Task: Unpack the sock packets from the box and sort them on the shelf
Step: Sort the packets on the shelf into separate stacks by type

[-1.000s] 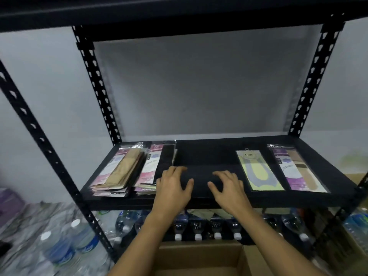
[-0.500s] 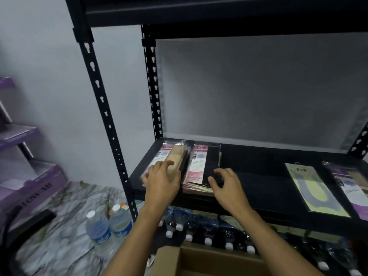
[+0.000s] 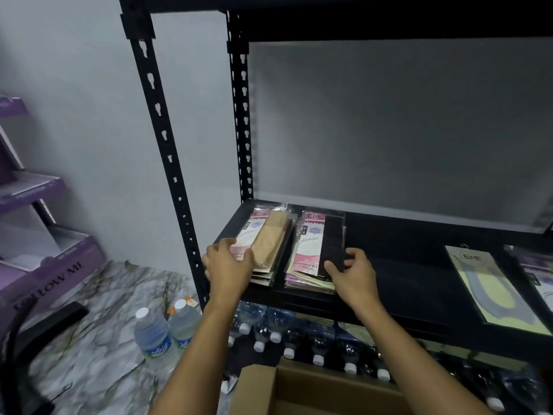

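Black metal makes the whole rack: a flat shelf board (image 3: 419, 265) is carried by uprights (image 3: 167, 163) with rows of keyhole slots, and a second dark board closes the top of the head view. Behind the shelf board stands a plain grey wall (image 3: 74, 115). Below it and to its left is a floor (image 3: 98, 324) with a grey marble pattern. Far left of the shelf board a purple cardboard display stand (image 3: 45, 265) rises in steps.

Two water bottles (image 3: 152, 336) with white caps stand on the floor just left of the shelf board's near corner. Under the shelf board lies a row of bottles (image 3: 299, 333) with their caps toward the camera. In front of the shelf board and lower is an open cardboard box (image 3: 314, 387); only its flap and inner walls show, so what it holds I cannot tell.

On the left end of the shelf board lie two piles of sock packets side by side, close but apart. The left stack (image 3: 269, 244) has a beige sock on top, and the left hand (image 3: 229, 265) grips its near end with curled fingers. The right stack (image 3: 311, 250) has a pink card and a black sock on top; the right hand (image 3: 354, 275) pinches its near right corner between thumb and fingers. Toward the right end of the shelf board lies a single yellow packet (image 3: 490, 292), flat, and beside it at the picture's edge a purple packet (image 3: 538, 271).
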A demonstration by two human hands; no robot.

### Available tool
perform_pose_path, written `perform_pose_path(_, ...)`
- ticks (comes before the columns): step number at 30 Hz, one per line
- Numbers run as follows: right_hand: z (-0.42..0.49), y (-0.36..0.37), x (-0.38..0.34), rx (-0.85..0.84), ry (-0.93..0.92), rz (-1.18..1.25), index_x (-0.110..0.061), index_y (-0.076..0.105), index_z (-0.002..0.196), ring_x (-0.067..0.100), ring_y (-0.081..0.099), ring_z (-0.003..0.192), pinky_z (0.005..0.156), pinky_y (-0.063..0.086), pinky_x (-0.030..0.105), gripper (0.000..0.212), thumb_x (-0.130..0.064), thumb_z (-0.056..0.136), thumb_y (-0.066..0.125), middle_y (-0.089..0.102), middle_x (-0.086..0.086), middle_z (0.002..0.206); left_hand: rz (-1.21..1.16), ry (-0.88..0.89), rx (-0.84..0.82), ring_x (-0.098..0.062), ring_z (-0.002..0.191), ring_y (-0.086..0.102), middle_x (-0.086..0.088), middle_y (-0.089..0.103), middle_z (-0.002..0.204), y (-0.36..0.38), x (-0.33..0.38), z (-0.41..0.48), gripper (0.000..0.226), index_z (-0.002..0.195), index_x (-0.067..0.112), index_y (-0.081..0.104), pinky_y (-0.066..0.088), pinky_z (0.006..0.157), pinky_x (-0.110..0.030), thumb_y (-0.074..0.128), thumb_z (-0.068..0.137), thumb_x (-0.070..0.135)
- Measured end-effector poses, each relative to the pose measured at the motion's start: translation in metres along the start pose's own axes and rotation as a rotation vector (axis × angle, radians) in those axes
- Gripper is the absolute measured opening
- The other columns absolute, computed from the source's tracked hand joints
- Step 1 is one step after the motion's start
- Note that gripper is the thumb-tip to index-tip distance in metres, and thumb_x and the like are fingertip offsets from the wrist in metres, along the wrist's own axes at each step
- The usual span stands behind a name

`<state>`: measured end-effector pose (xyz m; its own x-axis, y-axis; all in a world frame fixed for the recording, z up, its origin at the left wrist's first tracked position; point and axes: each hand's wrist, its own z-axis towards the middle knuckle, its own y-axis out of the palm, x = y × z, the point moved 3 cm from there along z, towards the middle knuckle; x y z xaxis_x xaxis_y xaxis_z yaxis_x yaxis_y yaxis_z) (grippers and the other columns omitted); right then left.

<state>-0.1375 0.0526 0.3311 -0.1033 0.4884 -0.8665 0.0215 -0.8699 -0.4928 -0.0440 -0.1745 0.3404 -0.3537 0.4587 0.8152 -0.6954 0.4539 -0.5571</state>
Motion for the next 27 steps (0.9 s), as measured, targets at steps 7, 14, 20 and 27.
perform_pose_path(7, 0.004, -0.005, -0.007, -0.036, 0.143, 0.172, -0.006, 0.031, 0.143, 0.023, 0.063, 0.102, 0.094, 0.051, 0.043, 0.079, -0.016, 0.079, 0.075, 0.062, -0.005, 0.091, 0.091, -0.079, -0.061, -0.029, 0.126, 0.037, -0.008, 0.061, 0.121, -0.011, -0.002, 0.012, 0.062, 0.130, 0.015, 0.052, 0.037, 0.102, -0.050, 0.070, 0.078, 0.046)
perform_pose_path(14, 0.006, -0.003, -0.002, -0.101, 0.206, 0.319, -0.012, 0.063, 0.102, 0.016, 0.067, 0.087, 0.082, 0.056, 0.035, 0.028, -0.006, 0.077, 0.075, 0.069, 0.004, 0.098, 0.037, -0.048, -0.064, -0.020, 0.090, 0.058, -0.012, 0.068, 0.115, -0.032, 0.008, 0.008, 0.051, 0.117, 0.003, 0.063, 0.049, 0.071, -0.029, 0.079, 0.076, 0.028)
perform_pose_path(20, 0.003, -0.005, -0.011, -0.077, 0.177, 0.364, -0.013, 0.061, 0.110, 0.017, 0.068, 0.086, 0.077, 0.058, 0.037, 0.033, -0.004, 0.080, 0.072, 0.069, 0.001, 0.094, -0.040, -0.099, -0.083, -0.023, 0.098, 0.060, -0.008, 0.063, 0.112, -0.039, 0.008, 0.009, 0.064, 0.116, 0.007, 0.056, 0.051, 0.071, -0.033, 0.088, 0.066, 0.031)
perform_pose_path(27, -0.006, -0.017, -0.019, -0.063, 0.149, 0.416, -0.014, 0.057, 0.120, 0.015, 0.069, 0.082, 0.074, 0.057, 0.034, 0.040, -0.003, 0.083, 0.068, 0.069, 0.000, 0.089, -0.301, -0.214, -0.205, -0.026, 0.079, 0.070, -0.014, 0.068, 0.108, -0.040, 0.005, 0.015, 0.036, 0.112, 0.007, 0.058, 0.058, 0.059, -0.035, 0.076, 0.082, 0.015)
